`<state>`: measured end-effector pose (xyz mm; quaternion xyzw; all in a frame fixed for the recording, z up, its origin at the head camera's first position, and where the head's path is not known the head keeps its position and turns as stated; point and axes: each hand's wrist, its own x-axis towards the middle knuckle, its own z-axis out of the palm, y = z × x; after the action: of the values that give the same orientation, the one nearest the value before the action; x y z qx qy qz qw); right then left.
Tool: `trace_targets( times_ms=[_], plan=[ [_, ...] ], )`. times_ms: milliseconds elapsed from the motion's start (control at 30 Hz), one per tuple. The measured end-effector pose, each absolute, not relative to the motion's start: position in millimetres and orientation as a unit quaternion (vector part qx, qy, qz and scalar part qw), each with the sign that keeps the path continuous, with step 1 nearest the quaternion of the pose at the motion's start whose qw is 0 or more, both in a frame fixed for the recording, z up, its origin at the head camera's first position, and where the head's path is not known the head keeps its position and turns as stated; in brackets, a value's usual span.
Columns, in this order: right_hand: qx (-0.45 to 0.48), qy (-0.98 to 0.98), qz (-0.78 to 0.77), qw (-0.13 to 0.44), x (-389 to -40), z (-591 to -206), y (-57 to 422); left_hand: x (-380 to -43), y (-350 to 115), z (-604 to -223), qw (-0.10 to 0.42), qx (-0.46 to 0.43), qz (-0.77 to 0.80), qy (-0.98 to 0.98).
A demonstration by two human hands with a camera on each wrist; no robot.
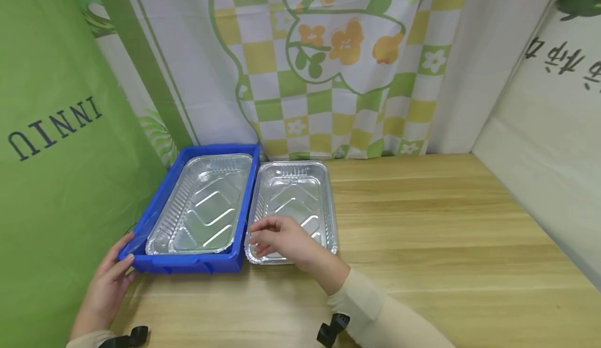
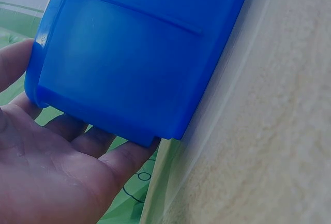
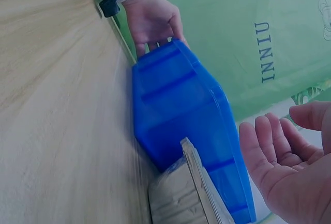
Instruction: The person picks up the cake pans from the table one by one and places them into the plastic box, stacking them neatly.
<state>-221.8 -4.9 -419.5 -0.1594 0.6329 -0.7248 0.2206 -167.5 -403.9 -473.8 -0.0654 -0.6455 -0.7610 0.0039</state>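
Observation:
My left hand (image 1: 107, 288) grips the near-left corner of a blue plastic bin (image 1: 188, 263), thumb at the rim and fingers along its outer side. Inside the bin lies a rectangular foil tray (image 1: 206, 210). To the right of the bin, close against it, sits a stack of foil trays (image 1: 331, 217); layered rims show at its edge in the right wrist view. Over the near part of this stack hovers my right hand (image 1: 287, 241), fingers loosely bent and holding nothing. In the right wrist view the palm of the right hand (image 3: 297, 177) appears beside the bin's rim.
The bin and trays stand on a wood-grain table (image 1: 422, 233). A green printed cloth (image 1: 70, 191) hangs close along the left side, a patterned curtain (image 1: 338, 87) behind, and a pale cloth (image 1: 540, 144) along the right edge.

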Motion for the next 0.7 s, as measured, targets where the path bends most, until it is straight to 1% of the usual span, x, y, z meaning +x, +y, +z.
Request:
trace_targets(
  times_ms=[300, 567, 700],
  plan=[
    [-0.152, 0.635, -0.731, 0.197, -225, -419, 16, -168, -405, -477, 0.006, -0.076, -0.770, -0.633],
    [-0.137, 0.640, -0.734, 0.183, -225, -422, 39, -167, -405, -479, 0.009, -0.105, -0.789, -0.605],
    [-0.123, 0.648, -0.732, 0.168, -224, -423, 57, -168, -404, -477, 0.005, -0.096, -0.787, -0.610]
  ],
)
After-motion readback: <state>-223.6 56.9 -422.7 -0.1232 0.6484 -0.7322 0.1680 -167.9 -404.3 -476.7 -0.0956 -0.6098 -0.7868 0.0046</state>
